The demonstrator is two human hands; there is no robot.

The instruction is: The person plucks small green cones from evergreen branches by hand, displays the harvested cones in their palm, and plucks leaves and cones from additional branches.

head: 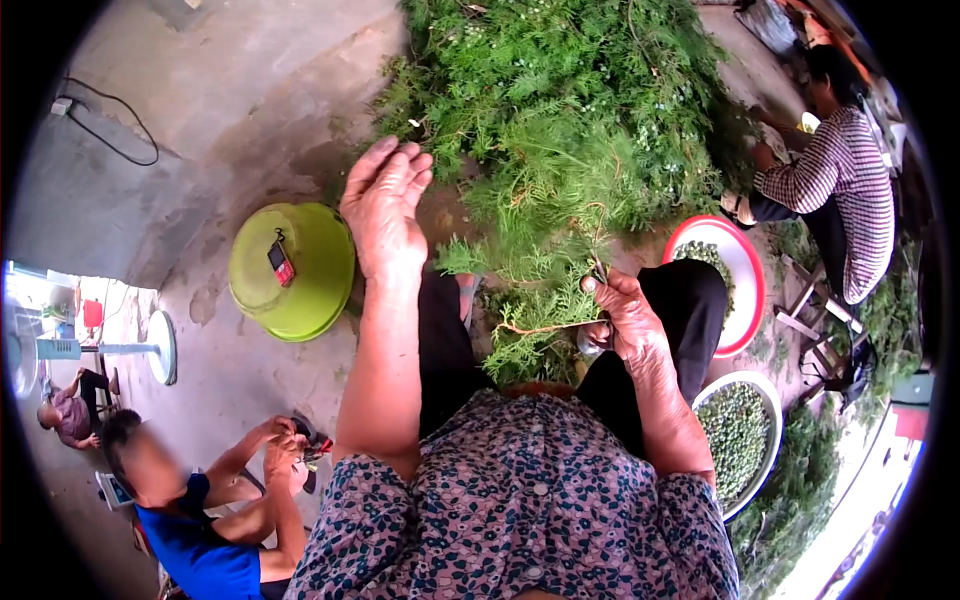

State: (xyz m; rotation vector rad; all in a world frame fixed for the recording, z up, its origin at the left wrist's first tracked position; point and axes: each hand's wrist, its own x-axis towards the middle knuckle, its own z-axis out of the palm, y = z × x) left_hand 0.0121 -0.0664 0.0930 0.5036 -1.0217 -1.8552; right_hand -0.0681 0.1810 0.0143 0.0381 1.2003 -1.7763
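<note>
A big heap of green conifer branches (555, 90), with small pale cones among the foliage, lies on the ground in front of me. My left hand (390, 202) is raised at the heap's near left edge, fingers apart and nothing in it. Over my lap, my right hand (626, 311) grips a leafy conifer sprig (547, 328) by its stem; a dark tool, perhaps scissors, partly shows in the same hand. To its right stand a red-rimmed white basin (741, 330) and a white bowl (776, 420), both with small green cones in them.
An upturned lime-green basin (255, 300) at the left carries a red mobile phone (281, 264). A person in blue (202, 547) sits at the lower left, one in stripes (832, 169) at the upper right beside a wooden stool (821, 300). More branches (787, 487) lie at the lower right.
</note>
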